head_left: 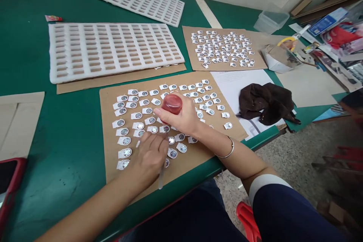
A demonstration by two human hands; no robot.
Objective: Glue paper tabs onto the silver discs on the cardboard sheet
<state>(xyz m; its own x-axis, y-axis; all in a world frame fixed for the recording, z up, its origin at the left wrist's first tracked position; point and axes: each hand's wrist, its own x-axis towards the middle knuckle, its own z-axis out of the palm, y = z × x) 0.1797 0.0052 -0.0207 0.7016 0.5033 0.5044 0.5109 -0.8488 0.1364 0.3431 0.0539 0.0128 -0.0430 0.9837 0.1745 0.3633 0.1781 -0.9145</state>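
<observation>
My right hand (185, 115) is wrapped round a small red squeeze bottle (172, 104), held tilted over a sheet of brown cardboard (113, 177). My left hand (153, 155) is closed beside it, low over the sheet. A thin pale stick (161, 179) sticks out from under the left fingers toward the table's front edge; its other end is hidden. Around both hands lie rows of small white tabs, each with a round silvery disc (124, 153). Some of these parts are covered by my hands.
A second cardboard sheet (188, 51) carries many similar parts. White slotted foam trays (113, 51) lie behind. On the right are a dark cloth (265, 102), printed paper (227, 79), a clear container (271, 20) and yellow-handled scissors (287, 41). A red-cased phone (18, 176) lies at left.
</observation>
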